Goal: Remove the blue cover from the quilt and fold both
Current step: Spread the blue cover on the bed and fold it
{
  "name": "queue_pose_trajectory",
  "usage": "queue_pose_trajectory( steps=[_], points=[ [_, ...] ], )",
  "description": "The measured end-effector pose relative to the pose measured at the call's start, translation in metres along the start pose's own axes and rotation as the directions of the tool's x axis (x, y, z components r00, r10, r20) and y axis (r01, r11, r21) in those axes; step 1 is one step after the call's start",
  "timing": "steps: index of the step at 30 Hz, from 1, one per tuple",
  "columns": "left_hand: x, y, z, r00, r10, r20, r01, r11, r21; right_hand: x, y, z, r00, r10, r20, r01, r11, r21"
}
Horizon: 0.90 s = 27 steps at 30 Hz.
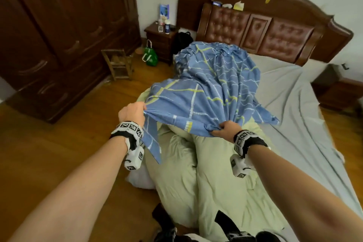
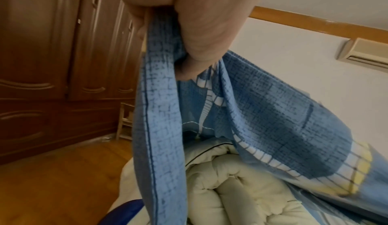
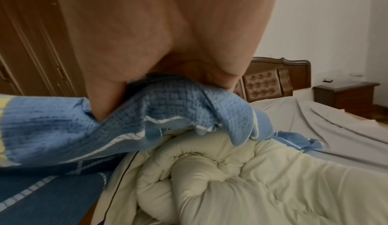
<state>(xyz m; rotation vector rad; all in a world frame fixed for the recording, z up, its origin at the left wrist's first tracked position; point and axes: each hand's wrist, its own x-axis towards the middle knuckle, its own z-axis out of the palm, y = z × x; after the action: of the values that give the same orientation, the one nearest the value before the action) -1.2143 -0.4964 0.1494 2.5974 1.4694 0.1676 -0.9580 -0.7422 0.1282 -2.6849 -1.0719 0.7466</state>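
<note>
Your left hand [image 1: 133,113] and right hand [image 1: 225,130] each clench a bunched edge of the blue cover [image 1: 212,82], which stretches toward the far headboard [image 1: 261,31] over the pale quilt [image 1: 214,186] on the bed's left side.

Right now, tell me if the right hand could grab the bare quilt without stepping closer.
Probably yes. The right hand grips the blue cover's edge directly above the exposed pale green quilt, with nothing between them, but it must release the cover first.
</note>
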Motion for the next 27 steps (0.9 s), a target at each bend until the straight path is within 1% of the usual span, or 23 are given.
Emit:
queue_pose_trajectory(
  steps=[2, 4, 5, 6, 7, 8, 10, 11, 12, 13, 15, 16, 18, 20, 21, 23, 24, 27],
  points=[
    [-0.008, -0.002, 0.001, 1.000, -0.028, 0.014, 0.027, 0.999, 0.043, 0.002, 0.002, -0.002, 0.999, -0.042, 0.026, 0.041, 0.998, 0.053],
    [-0.017, 0.010, -0.001, 0.998, -0.041, 0.050, 0.038, 0.998, 0.059, 0.003, 0.005, -0.009, 0.994, -0.110, -0.001, 0.109, 0.988, 0.111],
    [-0.021, 0.022, 0.000, 0.997, -0.025, 0.073, 0.021, 0.998, 0.053, 0.004, 0.007, -0.013, 0.989, -0.147, -0.026, 0.149, 0.979, 0.137],
    [-0.024, 0.037, 0.001, 0.995, 0.017, 0.094, -0.022, 0.999, 0.044, 0.004, 0.010, -0.018, 0.982, -0.185, -0.048, 0.190, 0.969, 0.159],
    [-0.027, 0.056, 0.003, 0.989, 0.092, 0.119, -0.096, 0.995, 0.028, 0.003, 0.014, -0.024, 0.971, -0.228, -0.065, 0.236, 0.957, 0.170],
    [-0.031, 0.080, 0.007, 0.970, 0.193, 0.147, -0.193, 0.981, -0.018, 0.002, 0.018, -0.031, 0.958, -0.276, -0.073, 0.285, 0.944, 0.168],
    [-0.043, 0.140, 0.013, 0.892, 0.408, 0.195, -0.391, 0.913, -0.118, -0.002, 0.028, -0.046, 0.922, -0.382, -0.062, 0.388, 0.910, 0.145],
    [-0.052, 0.174, 0.017, 0.859, 0.463, 0.218, -0.441, 0.886, -0.142, -0.005, 0.035, -0.054, 0.902, -0.427, -0.061, 0.431, 0.892, 0.134],
    [-0.060, 0.205, 0.021, 0.849, 0.473, 0.236, -0.444, 0.880, -0.167, -0.007, 0.043, -0.061, 0.888, -0.455, -0.070, 0.460, 0.878, 0.133],
    [-0.067, 0.234, 0.024, 0.861, 0.453, 0.232, -0.413, 0.888, -0.203, -0.008, 0.053, -0.067, 0.880, -0.468, -0.087, 0.475, 0.869, 0.139],
    [-0.076, 0.278, 0.032, 0.908, 0.388, 0.160, -0.352, 0.912, -0.211, -0.008, 0.078, -0.077, 0.868, -0.477, -0.136, 0.492, 0.863, 0.113],
    [-0.081, 0.293, 0.034, 0.920, 0.367, 0.135, -0.340, 0.921, -0.188, -0.007, 0.093, -0.079, 0.862, -0.478, -0.169, 0.495, 0.866, 0.075],
    [-0.089, 0.311, 0.037, 0.927, 0.351, 0.130, -0.334, 0.933, -0.134, -0.005, 0.122, -0.078, 0.863, -0.452, -0.224, 0.458, 0.889, -0.030],
    [-0.100, 0.325, 0.034, 0.934, 0.333, 0.132, -0.328, 0.943, -0.055, -0.001, 0.147, -0.074, 0.880, -0.401, -0.255, 0.383, 0.916, -0.116],
    [-0.103, 0.330, 0.031, 0.938, 0.319, 0.134, -0.316, 0.948, -0.043, 0.002, 0.157, -0.072, 0.890, -0.362, -0.277, 0.333, 0.932, -0.145],
    [-0.110, 0.333, 0.021, 0.945, 0.291, 0.150, -0.288, 0.957, -0.041, 0.010, 0.172, -0.073, 0.907, -0.262, -0.331, 0.226, 0.964, -0.143],
    [-0.112, 0.330, 0.017, 0.947, 0.279, 0.158, -0.276, 0.960, -0.040, 0.015, 0.179, -0.074, 0.907, -0.224, -0.357, 0.191, 0.973, -0.126],
    [-0.119, 0.318, 0.006, 0.963, 0.224, 0.151, -0.217, 0.974, -0.063, 0.034, 0.190, -0.078, 0.888, -0.184, -0.421, 0.143, 0.981, -0.127]
  ],
)
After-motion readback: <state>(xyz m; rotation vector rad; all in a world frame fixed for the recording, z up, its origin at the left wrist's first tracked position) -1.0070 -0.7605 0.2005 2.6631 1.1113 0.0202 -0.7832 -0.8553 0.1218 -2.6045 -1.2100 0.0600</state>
